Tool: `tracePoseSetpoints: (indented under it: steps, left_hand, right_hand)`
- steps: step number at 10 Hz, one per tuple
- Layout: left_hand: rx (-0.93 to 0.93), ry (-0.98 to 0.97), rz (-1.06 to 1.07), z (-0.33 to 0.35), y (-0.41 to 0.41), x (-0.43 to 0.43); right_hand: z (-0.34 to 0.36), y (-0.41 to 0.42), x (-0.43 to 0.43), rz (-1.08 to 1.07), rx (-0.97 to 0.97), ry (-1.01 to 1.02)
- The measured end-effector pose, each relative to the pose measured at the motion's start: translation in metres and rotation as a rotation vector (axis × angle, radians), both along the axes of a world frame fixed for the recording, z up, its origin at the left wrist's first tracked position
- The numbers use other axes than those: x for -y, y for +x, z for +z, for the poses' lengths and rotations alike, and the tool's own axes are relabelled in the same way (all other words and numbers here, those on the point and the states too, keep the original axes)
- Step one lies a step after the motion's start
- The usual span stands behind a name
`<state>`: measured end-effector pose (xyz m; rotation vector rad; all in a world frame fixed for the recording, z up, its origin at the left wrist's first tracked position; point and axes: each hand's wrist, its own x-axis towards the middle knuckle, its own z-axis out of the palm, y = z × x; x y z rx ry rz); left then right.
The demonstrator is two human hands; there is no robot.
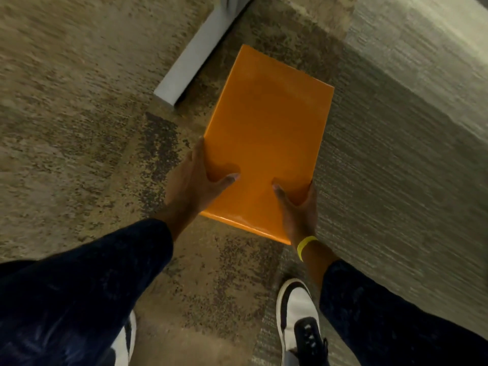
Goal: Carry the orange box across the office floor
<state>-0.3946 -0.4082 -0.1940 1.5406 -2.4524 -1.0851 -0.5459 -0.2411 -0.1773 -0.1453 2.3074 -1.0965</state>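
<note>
The orange box (266, 133) is flat, glossy and rectangular, held level above the carpet in the middle of the view. My left hand (192, 183) grips its near left edge, thumb on top and fingers underneath. My right hand (298, 210) grips the near right corner the same way; a yellow band circles that wrist. Both arms wear dark blue sleeves. The underside of the box is hidden.
Mottled brown and grey carpet (79, 128) covers the floor. A white furniture foot (190, 56) runs diagonally from the top centre toward the box's far left. A lighter ribbed carpet strip (396, 154) lies to the right. My black-and-white shoe (298, 320) is below the box.
</note>
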Motion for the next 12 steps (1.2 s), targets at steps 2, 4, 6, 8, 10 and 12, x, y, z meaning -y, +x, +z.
tracePoseSetpoints:
  steps: [2,4,6,8,10,12]
  left_hand:
    - [-0.009,-0.031,-0.026,0.008,-0.024,0.089]
    - [-0.016,-0.024,-0.105,0.011,-0.041,0.159]
    - [0.012,-0.002,-0.094,-0.008,-0.056,0.196]
    - [0.027,-0.008,-0.151,-0.005,-0.070,0.210]
    - [0.038,-0.197,-0.215,0.025,-0.072,0.187]
    - [0.133,-0.310,-0.368,0.042,-0.027,0.123]
  right_hand:
    - [0.005,-0.029,0.080,0.056,-0.022,-0.083]
    - [-0.006,-0.042,0.131,0.089,-0.049,-0.074]
    - [-0.024,-0.053,0.162,0.079,-0.078,-0.080]
    - [-0.023,-0.061,0.175,0.112,-0.068,-0.073]
    - [0.001,-0.068,0.172,0.311,-0.216,0.157]
    - [0.019,-0.040,0.126,0.566,-0.354,0.235]
